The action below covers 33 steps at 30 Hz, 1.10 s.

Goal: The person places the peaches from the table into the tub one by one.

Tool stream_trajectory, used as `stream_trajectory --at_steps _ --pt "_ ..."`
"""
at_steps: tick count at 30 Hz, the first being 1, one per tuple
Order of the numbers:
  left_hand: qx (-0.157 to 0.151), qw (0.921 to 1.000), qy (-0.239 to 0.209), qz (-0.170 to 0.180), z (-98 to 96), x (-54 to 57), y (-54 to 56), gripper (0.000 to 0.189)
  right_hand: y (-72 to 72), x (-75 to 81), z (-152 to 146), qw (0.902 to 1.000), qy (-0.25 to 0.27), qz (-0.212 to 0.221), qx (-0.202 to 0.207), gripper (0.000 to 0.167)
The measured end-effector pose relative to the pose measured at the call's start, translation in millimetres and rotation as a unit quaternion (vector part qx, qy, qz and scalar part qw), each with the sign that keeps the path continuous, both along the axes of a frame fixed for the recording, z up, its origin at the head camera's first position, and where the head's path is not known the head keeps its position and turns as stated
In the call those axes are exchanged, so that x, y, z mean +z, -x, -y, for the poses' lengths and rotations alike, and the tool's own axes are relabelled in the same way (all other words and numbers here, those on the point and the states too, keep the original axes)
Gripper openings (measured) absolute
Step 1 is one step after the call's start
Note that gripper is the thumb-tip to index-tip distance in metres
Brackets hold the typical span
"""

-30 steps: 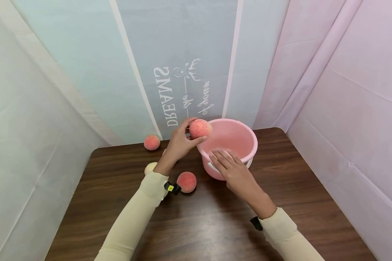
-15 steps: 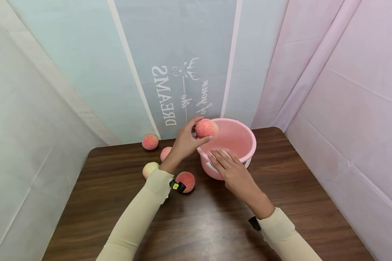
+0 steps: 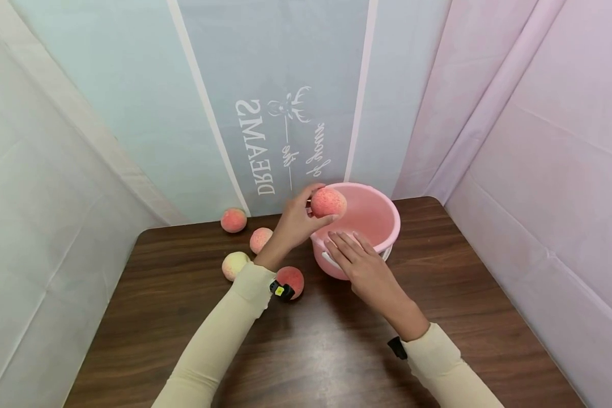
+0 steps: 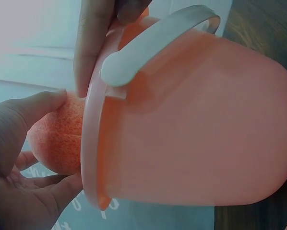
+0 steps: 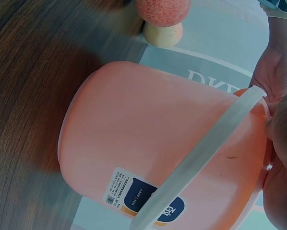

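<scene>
My left hand [image 3: 297, 222] holds a pink-orange peach [image 3: 328, 203] between thumb and fingers, at the left rim of a pink bucket [image 3: 331, 267]. In the left wrist view the peach [image 4: 59, 136] sits by the bucket's mouth, partly hidden behind the rim [image 4: 91, 143]. My right hand [image 3: 369, 272] holds the bucket's near rim. Its fingers reach over into the mouth, and its thumb [image 4: 131, 9] shows outside the rim in the left wrist view. A white handle [image 5: 201, 158] hangs down the bucket's side.
Left of the bucket lie a red peach [image 3: 294, 279], a pale yellow one [image 3: 234, 265], a pink one [image 3: 260, 241] and an orange one [image 3: 233, 220] by the back edge. They rest on a dark wooden table [image 3: 326, 362]. A printed curtain [image 3: 280, 68] hangs behind.
My left hand has moved right with its peach, closer over the bucket's mouth. The pink and pale peaches under that arm show more fully. My right hand stays on the rim.
</scene>
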<state>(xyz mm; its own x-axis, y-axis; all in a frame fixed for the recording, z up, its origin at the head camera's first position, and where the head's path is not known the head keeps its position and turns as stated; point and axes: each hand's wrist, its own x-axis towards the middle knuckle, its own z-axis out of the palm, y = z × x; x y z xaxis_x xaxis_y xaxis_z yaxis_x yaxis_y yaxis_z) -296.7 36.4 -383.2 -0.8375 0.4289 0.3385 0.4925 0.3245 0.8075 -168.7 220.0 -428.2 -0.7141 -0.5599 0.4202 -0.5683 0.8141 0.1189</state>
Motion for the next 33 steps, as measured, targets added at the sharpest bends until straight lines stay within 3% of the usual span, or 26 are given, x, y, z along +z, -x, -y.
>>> stream_trajectory --at_steps 13,20,33 --pt "-0.004 0.9994 0.034 -0.009 -4.6 -1.6 -7.5 0.073 -4.0 -1.4 -2 1.0000 0.000 0.005 0.008 0.087" --pt "-0.016 0.9998 -0.003 0.009 -3.3 -3.3 -11.3 0.068 -5.2 -2.4 -4 0.9999 -0.001 -0.009 0.014 0.086" --pt "-0.009 0.9999 -0.011 0.008 -4.1 -5.6 -15.6 0.067 -8.6 -4.1 -7 0.9997 0.004 -0.016 0.019 0.090"
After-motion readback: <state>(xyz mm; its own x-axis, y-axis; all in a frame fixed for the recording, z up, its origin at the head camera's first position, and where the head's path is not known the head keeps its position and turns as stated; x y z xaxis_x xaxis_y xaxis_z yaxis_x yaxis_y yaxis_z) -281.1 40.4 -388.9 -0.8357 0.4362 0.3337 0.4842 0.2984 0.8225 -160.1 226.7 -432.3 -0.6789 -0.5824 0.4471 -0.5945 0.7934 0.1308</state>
